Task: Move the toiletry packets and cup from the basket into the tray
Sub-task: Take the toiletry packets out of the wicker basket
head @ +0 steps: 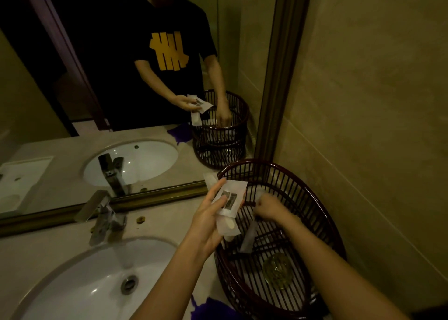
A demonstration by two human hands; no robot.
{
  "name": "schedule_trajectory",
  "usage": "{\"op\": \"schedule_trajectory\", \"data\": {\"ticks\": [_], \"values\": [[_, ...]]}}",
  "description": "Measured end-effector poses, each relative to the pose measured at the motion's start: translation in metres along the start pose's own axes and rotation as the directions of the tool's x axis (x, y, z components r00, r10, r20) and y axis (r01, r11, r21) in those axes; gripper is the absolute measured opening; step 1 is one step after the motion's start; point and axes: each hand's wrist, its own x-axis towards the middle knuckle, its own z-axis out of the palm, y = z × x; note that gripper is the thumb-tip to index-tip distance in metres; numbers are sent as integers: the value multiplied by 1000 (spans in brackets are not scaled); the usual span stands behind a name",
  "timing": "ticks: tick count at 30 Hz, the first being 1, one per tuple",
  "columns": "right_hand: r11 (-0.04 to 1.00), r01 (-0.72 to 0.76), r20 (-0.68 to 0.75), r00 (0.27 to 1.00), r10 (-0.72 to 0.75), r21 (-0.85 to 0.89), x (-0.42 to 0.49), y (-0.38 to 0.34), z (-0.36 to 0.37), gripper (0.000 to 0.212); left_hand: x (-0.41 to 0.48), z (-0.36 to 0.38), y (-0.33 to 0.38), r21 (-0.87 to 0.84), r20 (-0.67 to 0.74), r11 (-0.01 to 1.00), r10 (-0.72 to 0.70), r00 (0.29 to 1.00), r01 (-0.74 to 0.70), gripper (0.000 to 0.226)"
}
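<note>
A dark red slatted basket (322,213) stands on the counter in the right corner. My left hand (208,220) hovers at its left rim, shut on several white toiletry packets (230,198), one with a small printed label. My right hand (269,208) is inside the basket with fingers closed on another white packet (249,239) that hangs down. A clear glass cup (278,270) lies on the basket floor near the front. The tray is not clearly visible; a white tray shows only as a mirror reflection (24,176) at far left.
A white sink basin (72,285) with a chrome tap (104,220) fills the lower left. A framed mirror (145,196) runs along the back and reflects a person, the basket and the sink. A purple cloth (213,307) lies by the basket's front. Tiled wall closes the right.
</note>
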Motion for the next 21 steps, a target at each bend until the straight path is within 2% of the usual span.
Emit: {"op": "schedule_trajectory", "data": {"ticks": [3, 5, 8, 10, 13, 15, 17, 18, 20, 21], "values": [[990, 31, -174, 985, -6, 140, -29, -6, -56, 15, 0, 1, 0, 35, -2, 999, 22, 1000, -22, 50], [973, 67, -222, 975, -17, 221, -57, -13, -93, 19, -1, 0, 0, 43, 21, 998, 38, 999, -39, 56], [920, 202, -322, 942, -90, 336, -94, -27, -131, 27, -1, -2, -3, 52, 28, 997, 57, 998, -58, 84], [881, 277, -322, 934, -153, 383, -109, -41, -140, 28, -2, 0, -3, 67, 11, 996, 60, 998, -61, 93], [884, 305, -215, 947, -240, 354, -111, -66, -128, 26, -2, 3, -2, 86, -2, 994, 68, 998, -67, 96], [911, 315, -174, 945, -276, 267, -106, -80, -108, 25, -3, 4, -2, 62, -3, 995, 73, 997, -72, 88], [926, 324, -145, 943, -300, 191, -100, -90, -89, 25, -4, 7, 0, -11, -6, 1000, 17, 1000, -17, 59], [927, 329, -125, 943, -310, 178, -97, -93, -81, 25, -4, 9, 0, -77, -14, 995, -58, 998, 57, 45], [931, 327, -94, 944, -316, 164, -95, -96, -71, 23, -4, 9, 0, -166, -22, 971, -179, 984, 173, 45], [931, 330, -86, 944, -320, 156, -95, -97, -69, 22, -5, 9, 1, -163, -20, 972, -176, 984, 171, 47]]}}
